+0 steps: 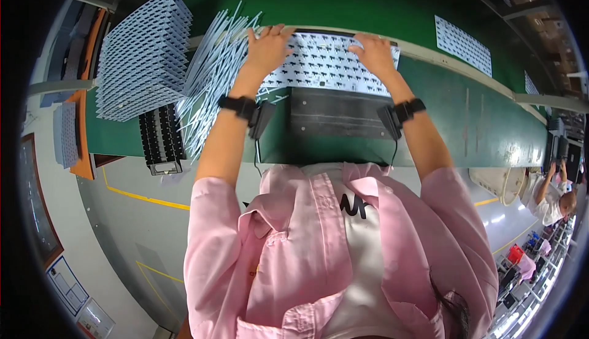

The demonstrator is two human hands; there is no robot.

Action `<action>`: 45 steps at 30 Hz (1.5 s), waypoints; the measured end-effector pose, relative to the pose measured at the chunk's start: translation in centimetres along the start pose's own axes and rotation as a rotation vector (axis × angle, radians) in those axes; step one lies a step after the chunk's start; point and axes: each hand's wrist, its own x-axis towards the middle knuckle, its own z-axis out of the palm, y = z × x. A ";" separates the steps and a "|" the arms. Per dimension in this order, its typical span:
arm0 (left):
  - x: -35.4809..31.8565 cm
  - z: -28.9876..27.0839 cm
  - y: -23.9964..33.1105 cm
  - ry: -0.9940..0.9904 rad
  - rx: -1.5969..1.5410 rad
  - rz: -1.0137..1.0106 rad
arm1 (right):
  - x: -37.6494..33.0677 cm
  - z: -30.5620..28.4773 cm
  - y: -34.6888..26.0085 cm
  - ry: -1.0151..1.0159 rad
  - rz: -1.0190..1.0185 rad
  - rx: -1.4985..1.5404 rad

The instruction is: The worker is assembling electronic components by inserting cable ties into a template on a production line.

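Observation:
A thin white sheet (334, 63) with rows of small dark cutouts, shaped like a keyboard panel, lies in front of me on the green workbench. My left hand (265, 50) rests at its far left corner, fingers stretched out and apart. At the far right corner my right hand (374, 55) lies with its fingers extended and its thumb pointing inward over the sheet. Neither hand is wrapped round anything. Nearer to me, a dark flat metal block (340, 113) adjoins the sheet's near edge. Loose white strips (211, 72) are heaped just left of my left hand.
A tall stack of perforated white sheets (144, 57) stands at the far left, with a black slotted rack (161, 139) below it. Another white sheet (463, 46) lies at the right behind a pale rail (454, 61). A co-worker (549, 201) sits at the far right.

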 end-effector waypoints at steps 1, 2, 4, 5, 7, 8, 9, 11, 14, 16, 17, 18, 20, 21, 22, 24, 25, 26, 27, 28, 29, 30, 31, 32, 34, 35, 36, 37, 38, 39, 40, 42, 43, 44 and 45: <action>0.7 0.4 0.6 -0.064 0.051 -0.067 | 0.3 0.5 0.6 0.001 -0.001 0.000; 1.1 0.5 0.7 -0.127 0.103 -0.139 | 0.7 0.9 1.1 -0.170 0.166 0.145; 0.5 -0.1 -0.3 -0.076 0.025 -0.179 | 1.7 1.9 1.8 -0.519 0.489 0.433; -0.6 -0.8 -1.2 -0.024 -0.055 -0.216 | 2.3 2.6 2.0 -0.526 0.474 0.436; -2.1 -3.0 -1.3 0.026 -0.173 -0.260 | 1.5 3.7 3.6 -0.424 0.499 0.534; -3.1 -4.6 -2.5 0.049 -0.191 -0.292 | 2.0 4.1 4.3 -0.369 0.496 0.582; -4.3 -6.0 -4.4 0.188 -0.244 -0.247 | 3.0 4.5 5.4 -0.376 0.492 0.576; -7.0 -8.6 -7.5 0.482 -0.200 -0.467 | 5.7 5.9 7.9 -0.332 0.483 0.647; -13.1 -10.6 -14.7 0.765 0.102 -0.578 | 11.2 6.2 7.8 -0.367 0.433 0.630; -16.8 -10.4 -17.4 0.446 0.090 -0.765 | 14.8 6.3 7.1 -0.429 0.427 0.495; -17.7 -10.6 -17.8 0.454 0.100 -0.772 | 15.8 7.0 7.3 -0.428 0.413 0.502; -17.8 -10.7 -17.6 0.432 0.141 -0.752 | 15.9 7.8 7.8 -0.395 0.436 0.484; -17.3 -10.8 -17.7 0.384 0.217 -0.697 | 15.8 9.3 9.2 -0.323 0.495 0.445; -17.6 -11.1 -18.2 0.378 0.220 -0.694 | 15.7 9.5 9.3 -0.325 0.500 0.449; -18.2 -11.5 -19.6 0.247 0.357 -0.688 | 15.5 9.4 9.5 -0.173 0.451 0.425; -20.0 -13.0 -22.5 -0.023 0.640 -0.666 | 15.1 8.7 9.5 0.122 0.346 0.379; -21.1 -13.7 -24.2 -0.030 0.642 -0.658 | 14.8 7.8 9.0 0.120 0.356 0.381; -22.4 -14.3 -26.3 -0.089 0.604 -0.696 | 14.6 6.2 8.3 0.076 0.336 0.491; -23.3 -14.7 -28.1 -0.147 0.561 -0.729 | 14.2 4.0 7.6 0.035 0.318 0.594; -22.7 -15.0 -28.4 -0.206 0.521 -0.754 | 13.6 2.0 6.9 -0.002 0.305 0.699; -22.5 -15.4 -28.3 -0.212 0.523 -0.740 | 12.7 0.1 6.1 0.003 0.319 0.698; -20.2 -15.9 -26.9 -0.215 0.418 -0.684 | 11.7 -1.9 5.0 -0.009 0.285 0.698; -17.2 -16.4 -24.7 -0.218 0.310 -0.621 | 10.5 -4.1 3.8 -0.017 0.253 0.692; -14.4 -16.5 -22.1 -0.222 0.202 -0.559 | 9.4 -6.0 2.2 -0.001 0.234 0.638; -9.9 -16.7 -12.6 -0.210 0.123 -0.558 | 7.8 -9.1 -2.5 0.073 -0.011 0.496; -8.2 -16.1 -8.7 -0.272 0.131 -0.328 | 7.1 -10.3 -4.9 0.135 -0.225 0.395; -5.2 -14.4 -5.1 -0.266 0.079 -0.107 | 5.9 -11.0 -7.4 0.142 -0.213 0.374; -3.4 -11.8 -2.7 -0.165 -0.070 0.127 | 4.8 -11.3 -9.9 0.081 -0.253 0.186; -1.0 -11.0 1.3 -0.210 -0.129 0.172 | 4.5 -11.4 -11.2 0.019 -0.299 0.020; -0.2 -9.7 3.8 -0.178 -0.186 0.239 | 4.1 -11.5 -11.4 0.031 -0.321 0.042; 1.2 -10.4 6.2 -0.412 -0.046 0.281 | 3.2 -11.5 -10.3 -0.126 -0.211 0.048; 1.4 -7.4 8.2 -0.022 -0.265 0.288 | 1.0 -12.5 -7.5 -0.365 0.086 0.016; 1.0 -7.0 7.7 -0.018 -0.265 0.286 | -0.2 -13.4 -5.0 -0.439 0.296 -0.038; 0.5 -6.7 7.0 0.094 -0.289 0.264 | -2.1 -13.2 -1.2 -0.317 0.260 0.019; 0.3 -6.3 6.1 0.204 -0.317 0.261 | -3.6 -13.1 3.0 -0.377 0.333 0.059</action>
